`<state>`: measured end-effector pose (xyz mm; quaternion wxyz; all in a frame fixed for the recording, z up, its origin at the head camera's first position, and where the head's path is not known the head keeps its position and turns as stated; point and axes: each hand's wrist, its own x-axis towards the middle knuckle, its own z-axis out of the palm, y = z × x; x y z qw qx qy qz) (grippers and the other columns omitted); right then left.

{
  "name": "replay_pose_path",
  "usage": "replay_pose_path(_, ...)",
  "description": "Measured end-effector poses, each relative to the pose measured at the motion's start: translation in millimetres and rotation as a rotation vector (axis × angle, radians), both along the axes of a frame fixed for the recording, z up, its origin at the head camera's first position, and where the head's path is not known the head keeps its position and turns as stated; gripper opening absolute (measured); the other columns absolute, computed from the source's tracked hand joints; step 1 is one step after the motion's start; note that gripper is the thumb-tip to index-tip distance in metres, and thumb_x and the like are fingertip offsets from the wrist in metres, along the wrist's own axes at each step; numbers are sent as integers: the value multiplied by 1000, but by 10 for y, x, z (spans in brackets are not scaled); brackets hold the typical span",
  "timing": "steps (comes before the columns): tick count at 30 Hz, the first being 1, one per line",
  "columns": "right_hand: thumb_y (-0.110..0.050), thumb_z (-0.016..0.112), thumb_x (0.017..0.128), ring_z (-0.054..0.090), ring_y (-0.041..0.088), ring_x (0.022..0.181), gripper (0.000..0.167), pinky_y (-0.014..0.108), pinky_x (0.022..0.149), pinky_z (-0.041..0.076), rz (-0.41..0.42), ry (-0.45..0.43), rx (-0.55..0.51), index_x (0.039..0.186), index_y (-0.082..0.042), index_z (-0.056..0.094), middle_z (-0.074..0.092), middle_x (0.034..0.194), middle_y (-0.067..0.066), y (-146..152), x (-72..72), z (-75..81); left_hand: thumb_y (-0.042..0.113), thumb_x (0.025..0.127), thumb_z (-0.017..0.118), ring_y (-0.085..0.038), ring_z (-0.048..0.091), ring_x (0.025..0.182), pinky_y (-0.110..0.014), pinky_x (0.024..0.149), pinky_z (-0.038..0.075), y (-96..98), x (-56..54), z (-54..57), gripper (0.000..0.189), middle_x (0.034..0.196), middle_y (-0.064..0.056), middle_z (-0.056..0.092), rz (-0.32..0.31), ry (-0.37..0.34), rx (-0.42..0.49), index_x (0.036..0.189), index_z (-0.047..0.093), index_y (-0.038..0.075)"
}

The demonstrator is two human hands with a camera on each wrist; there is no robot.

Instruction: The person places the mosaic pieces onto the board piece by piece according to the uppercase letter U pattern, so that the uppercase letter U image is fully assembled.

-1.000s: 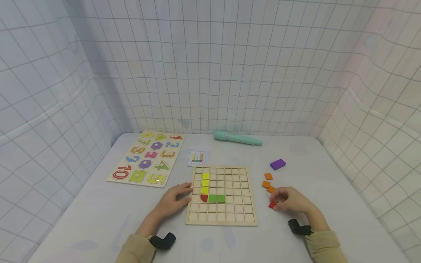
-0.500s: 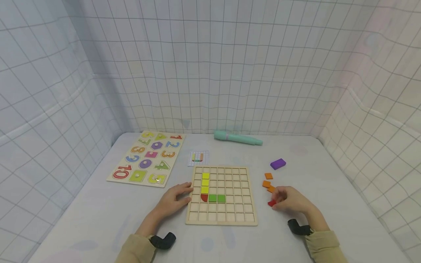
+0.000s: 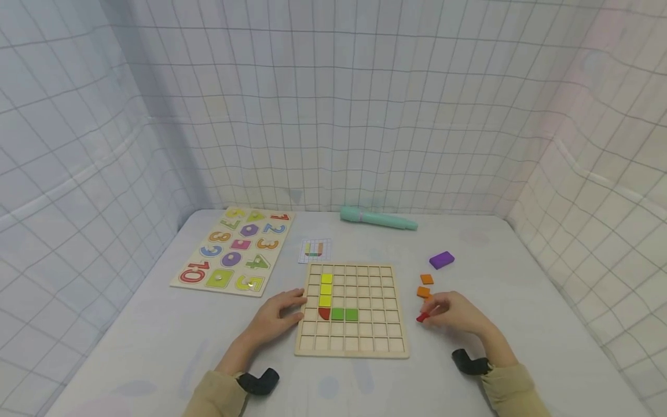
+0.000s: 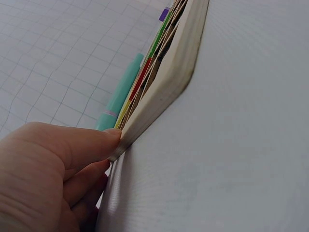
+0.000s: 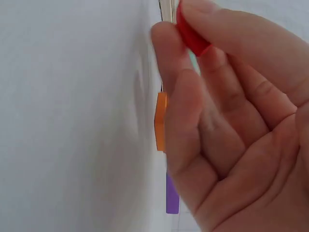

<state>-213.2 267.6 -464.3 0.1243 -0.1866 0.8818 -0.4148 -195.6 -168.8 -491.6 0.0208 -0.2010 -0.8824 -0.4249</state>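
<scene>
My right hand (image 3: 455, 313) pinches a small red tile (image 3: 422, 317) with a curved edge between thumb and fingertip, right of the wooden grid board (image 3: 336, 344); the right wrist view shows this red tile (image 5: 190, 34) close up. My left hand (image 3: 273, 317) rests against the board's left edge, its thumb (image 4: 94, 145) touching the rim in the left wrist view. On the board, a column of yellow tiles (image 3: 325, 289) stands above a red quarter-round tile (image 3: 325, 314). Two green tiles (image 3: 344, 314) continue to the right of it.
Orange tiles (image 3: 427, 279) lie beyond my right hand, one partly hidden by it. Farther back is a purple block (image 3: 442, 260). Behind the board lie a pattern card (image 3: 315, 250) and a teal pen-shaped object (image 3: 378, 219). A number puzzle (image 3: 233, 255) sits at left.
My right hand has picked the red tile up from the table and moved it slightly left, toward the board. The left hand stays at the board's edge.
</scene>
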Motion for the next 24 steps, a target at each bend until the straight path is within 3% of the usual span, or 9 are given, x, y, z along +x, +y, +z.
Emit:
replay_pose_path(7,-21,77,78,63,12,82,22,23,70,51,82,38,-56,97,-11,73,70,91,-1,-210,-84,65,20,87,68,-30,41,130,-47,111,26,-19,-2,-9,36,136,-8,52,-5,20,4,120,64,7)
replay_pose_path(13,-22,73,82,60,10,85,26,23,72,50,157,64,-43,105,-11,72,69,98,-3,-469,-155,162,21,87,68,-30,40,130,-50,111,26,-15,-5,-13,36,136,-8,51,-5,15,5,120,64,7)
replay_pose_path(17,-20,72,83,62,11,89,28,24,77,51,199,47,-60,108,-8,70,69,99,-3,-648,-206,202,21,87,67,-29,40,131,-49,111,26,-12,-3,-8,36,137,-7,51,-2,7,1,120,64,7)
replay_pose_path(24,-13,71,83,66,16,86,19,27,75,55,245,-15,-137,100,-5,68,68,95,3,-895,-261,222,19,86,68,-30,42,130,-49,111,25,-6,-6,2,36,135,-9,52,-18,18,9,120,64,5)
